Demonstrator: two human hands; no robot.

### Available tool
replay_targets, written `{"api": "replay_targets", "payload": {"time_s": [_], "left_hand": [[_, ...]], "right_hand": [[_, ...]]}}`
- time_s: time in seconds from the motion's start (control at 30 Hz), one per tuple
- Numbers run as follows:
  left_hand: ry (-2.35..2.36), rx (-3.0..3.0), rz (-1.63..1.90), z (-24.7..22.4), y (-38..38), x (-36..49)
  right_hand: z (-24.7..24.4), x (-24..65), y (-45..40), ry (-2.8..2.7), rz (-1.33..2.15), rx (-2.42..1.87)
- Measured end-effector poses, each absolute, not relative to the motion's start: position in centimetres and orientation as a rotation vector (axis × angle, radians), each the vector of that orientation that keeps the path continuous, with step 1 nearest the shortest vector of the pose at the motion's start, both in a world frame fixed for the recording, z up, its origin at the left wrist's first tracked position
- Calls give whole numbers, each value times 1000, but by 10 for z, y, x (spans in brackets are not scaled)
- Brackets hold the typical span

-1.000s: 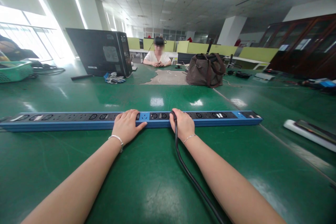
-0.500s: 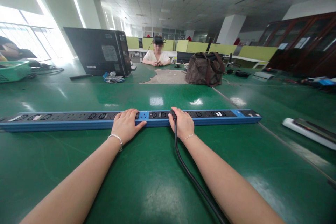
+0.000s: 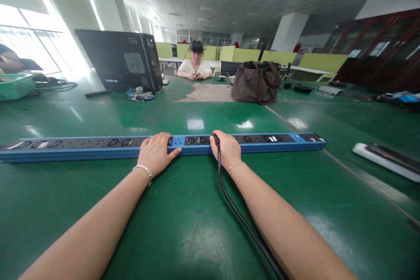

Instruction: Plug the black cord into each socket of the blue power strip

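A long blue and black power strip (image 3: 95, 152) lies across the green table in front of me, its sockets facing up. My left hand (image 3: 156, 152) grips it left of centre, the fingers over the top and the thumb along the near side by a blue socket. In my right hand (image 3: 227, 148) is a black plug (image 3: 215, 139), held at the strip's top face right of centre. The plug's tip is hidden, so I cannot tell how far it sits in a socket. Its black cord (image 3: 234, 211) runs down towards me beside my right forearm.
A white bar-shaped item (image 3: 383, 161) lies at the right. Further back are a black computer case (image 3: 114, 61), gloves (image 3: 140, 94), a brown bag (image 3: 251, 83) and a green basket (image 3: 16, 87). Another person (image 3: 194, 69) sits across the table.
The view has shifted slightly. Both hands keep their places on the strip, and the plug at my right fingers appears a little more tilted.
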State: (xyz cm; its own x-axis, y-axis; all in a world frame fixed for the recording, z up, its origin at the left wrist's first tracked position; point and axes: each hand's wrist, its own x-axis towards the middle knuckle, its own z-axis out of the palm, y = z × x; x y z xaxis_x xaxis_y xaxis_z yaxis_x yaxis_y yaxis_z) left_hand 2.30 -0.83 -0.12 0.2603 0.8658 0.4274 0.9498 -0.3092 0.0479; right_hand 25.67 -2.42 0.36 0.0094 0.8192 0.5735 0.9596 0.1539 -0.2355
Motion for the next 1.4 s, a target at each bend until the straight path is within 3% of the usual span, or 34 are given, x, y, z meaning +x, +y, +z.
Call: {"api": "replay_targets", "payload": {"time_s": [1.4], "left_hand": [[-1699,-2334,-588,0,-10,23]], "right_hand": [[6,256,-22,-1818,-251,-1658]]}}
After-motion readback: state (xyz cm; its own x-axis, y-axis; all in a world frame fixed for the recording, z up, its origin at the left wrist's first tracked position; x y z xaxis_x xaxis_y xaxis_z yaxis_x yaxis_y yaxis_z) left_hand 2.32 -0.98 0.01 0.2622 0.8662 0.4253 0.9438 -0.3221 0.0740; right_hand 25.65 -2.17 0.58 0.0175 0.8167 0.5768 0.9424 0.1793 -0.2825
